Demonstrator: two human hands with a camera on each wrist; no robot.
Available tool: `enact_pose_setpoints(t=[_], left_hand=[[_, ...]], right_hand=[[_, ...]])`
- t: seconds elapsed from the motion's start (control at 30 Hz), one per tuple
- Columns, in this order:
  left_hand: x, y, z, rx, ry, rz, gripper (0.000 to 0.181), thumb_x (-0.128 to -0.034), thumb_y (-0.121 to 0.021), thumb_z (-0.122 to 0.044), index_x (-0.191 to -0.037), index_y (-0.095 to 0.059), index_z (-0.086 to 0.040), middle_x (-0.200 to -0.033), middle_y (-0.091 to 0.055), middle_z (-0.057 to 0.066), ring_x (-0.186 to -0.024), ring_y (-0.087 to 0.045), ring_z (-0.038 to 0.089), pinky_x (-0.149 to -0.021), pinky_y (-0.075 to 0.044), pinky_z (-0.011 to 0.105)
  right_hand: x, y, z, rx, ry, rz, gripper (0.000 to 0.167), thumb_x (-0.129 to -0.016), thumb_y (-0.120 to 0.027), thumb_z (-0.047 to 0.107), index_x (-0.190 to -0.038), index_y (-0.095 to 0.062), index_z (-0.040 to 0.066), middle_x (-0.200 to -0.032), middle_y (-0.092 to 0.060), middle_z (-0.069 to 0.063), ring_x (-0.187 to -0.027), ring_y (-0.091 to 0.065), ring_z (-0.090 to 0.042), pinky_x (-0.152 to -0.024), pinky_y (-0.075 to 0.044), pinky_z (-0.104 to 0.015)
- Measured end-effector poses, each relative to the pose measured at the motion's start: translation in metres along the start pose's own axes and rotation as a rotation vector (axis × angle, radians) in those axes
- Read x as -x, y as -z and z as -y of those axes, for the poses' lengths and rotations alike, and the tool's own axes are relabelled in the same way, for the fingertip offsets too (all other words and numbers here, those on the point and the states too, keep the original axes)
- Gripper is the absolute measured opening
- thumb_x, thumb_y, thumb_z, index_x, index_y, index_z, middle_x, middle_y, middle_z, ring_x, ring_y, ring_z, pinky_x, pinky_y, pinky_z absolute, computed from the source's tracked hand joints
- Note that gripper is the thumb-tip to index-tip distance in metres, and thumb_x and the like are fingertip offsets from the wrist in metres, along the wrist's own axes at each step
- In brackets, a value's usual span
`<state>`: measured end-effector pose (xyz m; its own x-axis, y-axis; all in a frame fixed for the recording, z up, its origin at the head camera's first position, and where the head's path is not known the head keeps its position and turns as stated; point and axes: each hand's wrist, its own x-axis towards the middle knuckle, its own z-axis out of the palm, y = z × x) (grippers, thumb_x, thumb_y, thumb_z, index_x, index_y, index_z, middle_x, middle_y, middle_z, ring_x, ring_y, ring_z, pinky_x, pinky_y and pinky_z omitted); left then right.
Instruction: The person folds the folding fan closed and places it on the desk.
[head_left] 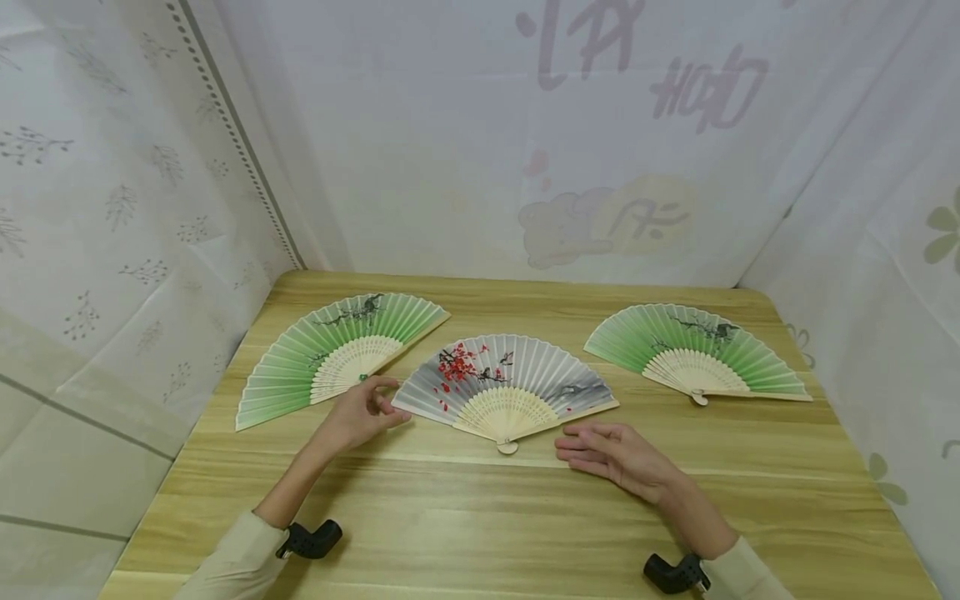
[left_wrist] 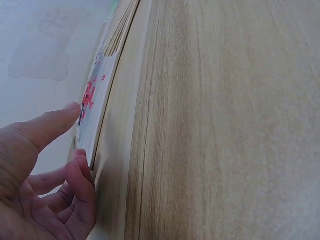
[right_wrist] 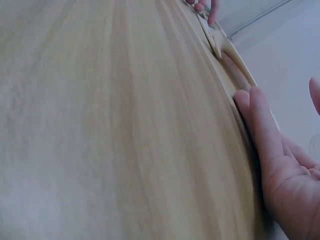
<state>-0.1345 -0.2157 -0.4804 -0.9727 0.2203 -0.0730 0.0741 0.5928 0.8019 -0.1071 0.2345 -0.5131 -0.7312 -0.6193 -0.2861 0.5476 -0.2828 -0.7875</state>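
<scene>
The left hand (head_left: 367,410), thumb and fingers loosely parted, at nine o'clock, and the right hand (head_left: 615,457), fingers straight, at four, flank the spread grey pleated fan with red blossoms and pale ribs (head_left: 512,398), lying twelve o'clock ahead; light, even handling should spare its pleats.

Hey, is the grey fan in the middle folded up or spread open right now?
Spread open: the grey fan shows its ribs splayed and its pleated leaf drawn out in a wide arc.
</scene>
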Motion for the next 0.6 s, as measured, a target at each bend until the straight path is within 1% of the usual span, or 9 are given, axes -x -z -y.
enact_pose_setpoints(t=[0.13,0.33,0.47,0.6], left_hand=[[0.001,0.0,-0.001,-0.008,0.01,-0.005,0.061,-0.0847,-0.086,-0.014,-0.131,-0.056,0.01,-0.08,-0.064,0.004,-0.067,-0.056,0.018,-0.056,-0.043,0.027],[0.0,0.0,-0.002,-0.034,0.017,-0.014,0.06,-0.085,-0.086,-0.016,-0.131,-0.056,0.01,-0.08,-0.065,0.004,-0.067,-0.055,0.017,-0.056,-0.043,0.027],[-0.001,-0.001,-0.003,-0.043,0.024,-0.016,0.059,-0.0855,-0.085,-0.017,-0.13,-0.057,0.01,-0.08,-0.065,0.004,-0.068,-0.056,0.017,-0.058,-0.043,0.028],[-0.002,-0.001,-0.004,-0.036,0.018,-0.016,0.059,-0.0856,-0.085,-0.016,-0.129,-0.057,0.011,-0.08,-0.066,0.004,-0.068,-0.057,0.017,-0.058,-0.044,0.028]], right_hand=[[-0.003,-0.004,-0.003,-0.051,0.008,-0.037,0.055,-0.108,-0.053,0.008,-0.147,-0.027,-0.021,-0.137,-0.052,-0.035,-0.128,-0.054,-0.038,-0.108,-0.039,-0.047],[-0.004,-0.011,-0.005,-0.105,0.011,-0.066,0.056,-0.108,-0.052,0.008,-0.149,-0.024,-0.019,-0.14,-0.049,-0.034,-0.129,-0.052,-0.039,-0.108,-0.038,-0.046],[-0.005,-0.013,-0.004,-0.126,0.003,-0.077,0.059,-0.108,-0.053,0.008,-0.15,-0.022,-0.019,-0.141,-0.049,-0.034,-0.131,-0.051,-0.041,-0.109,-0.037,-0.046],[-0.007,-0.013,-0.005,-0.139,0.008,-0.078,0.057,-0.108,-0.052,0.007,-0.148,-0.022,-0.02,-0.141,-0.048,-0.035,-0.13,-0.051,-0.041,-0.109,-0.037,-0.045]])
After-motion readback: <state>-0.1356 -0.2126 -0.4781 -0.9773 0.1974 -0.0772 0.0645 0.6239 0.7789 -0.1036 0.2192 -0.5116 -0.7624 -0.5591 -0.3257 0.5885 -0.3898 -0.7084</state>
